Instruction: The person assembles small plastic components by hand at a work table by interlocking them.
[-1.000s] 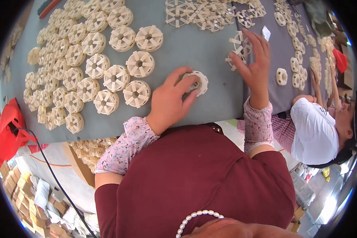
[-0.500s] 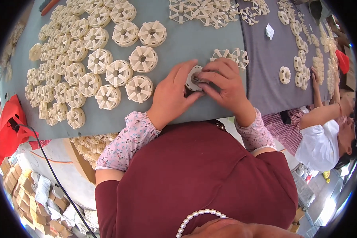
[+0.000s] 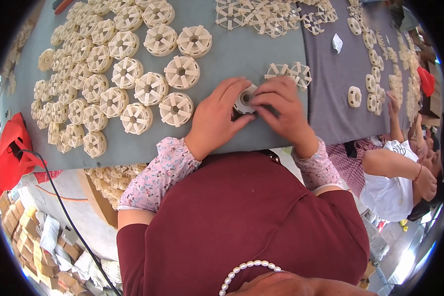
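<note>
Between my hands, low over the grey-green table cover, is a round cream plastic part with a ring-shaped hub (image 3: 246,98). My left hand (image 3: 221,114) curls round its left side, thumb at the near edge and fingers at the far edge. From the right, my right hand (image 3: 283,108) closes on it, with thumb and fingertips by the hub. The part's underside and right edge are hidden by my fingers. Just beyond my right hand lie two flat spoked cream pieces (image 3: 300,75). Left of my left hand stands a finished-looking six-spoked cream wheel (image 3: 176,109).
Many similar wheels (image 3: 102,89) cover the table's left side. Flat spoked pieces (image 3: 261,17) are heaped at the far edge. On the darker cloth to the right lie a small white packet (image 3: 337,43) and more rings (image 3: 354,96). A co-worker (image 3: 387,172) sits at the right.
My right fingertips have lifted off the middle of the part, uncovering its hub. My left hand stays round it. The co-worker at right has shifted their arms.
</note>
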Demonstrator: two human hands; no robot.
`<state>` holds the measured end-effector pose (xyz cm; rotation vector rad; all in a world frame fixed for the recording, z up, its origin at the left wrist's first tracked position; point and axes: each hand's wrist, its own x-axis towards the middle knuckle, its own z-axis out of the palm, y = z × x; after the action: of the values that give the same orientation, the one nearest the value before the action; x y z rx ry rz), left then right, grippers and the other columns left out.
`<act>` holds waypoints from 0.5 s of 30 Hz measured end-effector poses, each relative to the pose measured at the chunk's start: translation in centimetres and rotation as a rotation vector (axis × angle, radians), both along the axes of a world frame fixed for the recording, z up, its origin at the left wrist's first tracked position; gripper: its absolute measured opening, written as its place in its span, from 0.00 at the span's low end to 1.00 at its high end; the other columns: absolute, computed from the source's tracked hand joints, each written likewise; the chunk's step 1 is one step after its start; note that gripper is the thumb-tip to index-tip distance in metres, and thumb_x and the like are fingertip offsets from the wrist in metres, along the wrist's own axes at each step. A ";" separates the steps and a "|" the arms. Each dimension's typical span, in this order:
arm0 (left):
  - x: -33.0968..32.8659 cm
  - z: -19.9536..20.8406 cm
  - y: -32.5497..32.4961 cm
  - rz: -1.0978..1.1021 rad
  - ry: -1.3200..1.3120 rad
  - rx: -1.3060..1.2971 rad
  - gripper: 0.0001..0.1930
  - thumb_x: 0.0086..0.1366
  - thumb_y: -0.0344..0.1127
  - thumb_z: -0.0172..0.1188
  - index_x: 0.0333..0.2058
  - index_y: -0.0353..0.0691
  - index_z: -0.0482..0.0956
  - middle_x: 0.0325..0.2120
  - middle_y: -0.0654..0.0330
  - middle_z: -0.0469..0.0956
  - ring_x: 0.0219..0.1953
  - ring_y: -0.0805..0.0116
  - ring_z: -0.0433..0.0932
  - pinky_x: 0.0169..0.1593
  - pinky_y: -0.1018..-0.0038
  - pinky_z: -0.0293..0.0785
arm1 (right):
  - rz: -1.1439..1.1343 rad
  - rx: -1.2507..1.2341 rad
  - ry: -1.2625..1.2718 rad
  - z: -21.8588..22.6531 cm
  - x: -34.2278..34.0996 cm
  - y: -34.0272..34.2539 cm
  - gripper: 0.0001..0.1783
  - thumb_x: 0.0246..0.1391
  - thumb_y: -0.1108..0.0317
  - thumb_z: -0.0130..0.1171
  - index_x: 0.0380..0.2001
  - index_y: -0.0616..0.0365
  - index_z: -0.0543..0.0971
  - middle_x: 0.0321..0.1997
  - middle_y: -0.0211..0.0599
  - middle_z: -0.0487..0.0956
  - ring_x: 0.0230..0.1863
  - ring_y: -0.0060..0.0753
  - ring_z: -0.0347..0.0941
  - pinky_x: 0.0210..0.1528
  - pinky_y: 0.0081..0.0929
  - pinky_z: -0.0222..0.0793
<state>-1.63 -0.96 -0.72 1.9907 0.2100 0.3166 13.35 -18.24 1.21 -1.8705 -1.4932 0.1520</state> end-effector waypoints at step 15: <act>-1.1 0.0 0.6 -0.010 -0.024 -0.018 0.24 0.59 0.28 0.74 0.55 0.44 0.84 0.61 0.58 0.79 0.26 0.73 0.77 0.33 0.75 0.78 | -0.230 -0.066 -0.186 3.7 5.4 0.3 0.36 0.40 0.71 0.79 0.57 0.50 0.83 0.60 0.33 0.81 0.60 0.43 0.75 0.60 0.38 0.71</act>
<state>-2.77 -0.34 -0.69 1.9686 0.1873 0.3312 18.76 -17.98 4.90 -2.1419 -1.3934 -0.0841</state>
